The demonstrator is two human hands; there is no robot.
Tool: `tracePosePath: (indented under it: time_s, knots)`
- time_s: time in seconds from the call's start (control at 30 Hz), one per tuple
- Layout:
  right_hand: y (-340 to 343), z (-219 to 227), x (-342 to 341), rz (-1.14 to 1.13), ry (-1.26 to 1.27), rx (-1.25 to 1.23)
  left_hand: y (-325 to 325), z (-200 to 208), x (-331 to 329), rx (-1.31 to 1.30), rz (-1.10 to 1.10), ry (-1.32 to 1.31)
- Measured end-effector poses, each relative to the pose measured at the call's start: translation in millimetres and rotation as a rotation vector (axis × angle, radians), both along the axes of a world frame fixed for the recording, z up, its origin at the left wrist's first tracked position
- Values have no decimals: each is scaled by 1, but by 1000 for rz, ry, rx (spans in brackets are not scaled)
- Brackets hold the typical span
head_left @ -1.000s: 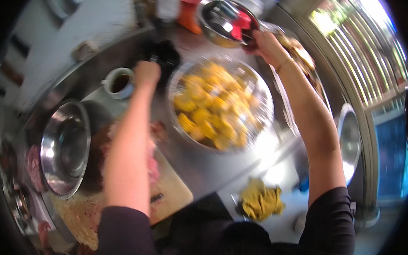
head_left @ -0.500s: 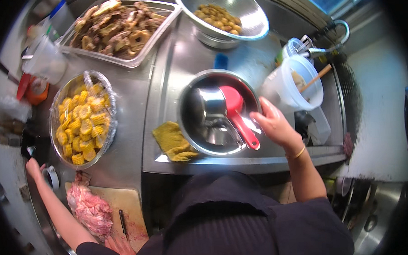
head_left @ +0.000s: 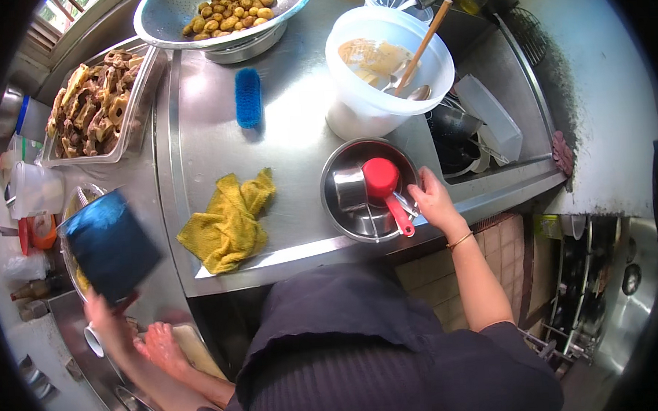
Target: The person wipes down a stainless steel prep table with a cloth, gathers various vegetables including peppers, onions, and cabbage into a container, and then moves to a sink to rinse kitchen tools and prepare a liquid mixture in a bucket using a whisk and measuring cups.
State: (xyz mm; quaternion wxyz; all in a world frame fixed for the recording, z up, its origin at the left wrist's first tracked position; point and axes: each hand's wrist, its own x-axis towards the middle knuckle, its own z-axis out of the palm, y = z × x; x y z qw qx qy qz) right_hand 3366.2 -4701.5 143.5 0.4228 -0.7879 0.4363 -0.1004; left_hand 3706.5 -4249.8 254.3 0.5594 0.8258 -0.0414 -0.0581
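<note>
Near left: left hand (head_left: 108, 316), fingers curled under a dark blue block-shaped thing (head_left: 110, 244), blurred, raised and tilted over the counter's left wing; its kind cannot be told. Just beside that hand, a white cup (head_left: 94, 339) and the corner of a cutting board (head_left: 196, 351). Risk, as a judgement: the grip shows at the lower edge only, so the blue thing could tip out and drop on the cup or into the tray of yellow pieces (head_left: 73, 269) half hidden behind it. Near right: right hand (head_left: 433, 199), fingers loosely bent, resting on the rim of a steel bowl (head_left: 335, 205) at the counter's near edge; the bowl holds a steel cup (head_left: 350, 190) and a red ladle (head_left: 383, 185) whose handle sticks out toward the hand. Risk: a one-sided pull could slide the bowl off the near edge or flick the ladle out. Middle: yellow cloth (head_left: 230, 221), crumpled, just left of the bowl, apart from it. Farther: blue brush (head_left: 248, 97); white tub (head_left: 389, 67) with a wooden stick, just behind the bowl, liable to be knocked if the bowl is pushed back. Far: colander (head_left: 166, 14) of browned pieces; far left, tray of fried pieces (head_left: 138, 118). Right: sink (head_left: 518, 87) with stacked dishes.
</note>
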Motion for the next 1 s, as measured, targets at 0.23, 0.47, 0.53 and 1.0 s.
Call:
tracePosePath:
  time_s: [0.23, 0.47, 0.53, 1.0]
  knots:
    - [-4, 53, 9, 151, -177, -534, -187, -51, -110, 64, -547, 244]
    - [40, 61, 17, 637, -56, -252, -212, -59, -143, 165, -472, 70]
    - [36, 61, 17, 598, -61, -228, -210, -62, -151, 247, -431, 75]
    - [-45, 93, 1, 261, -394, 503, -241, -29, -155, 765, -586, 97]
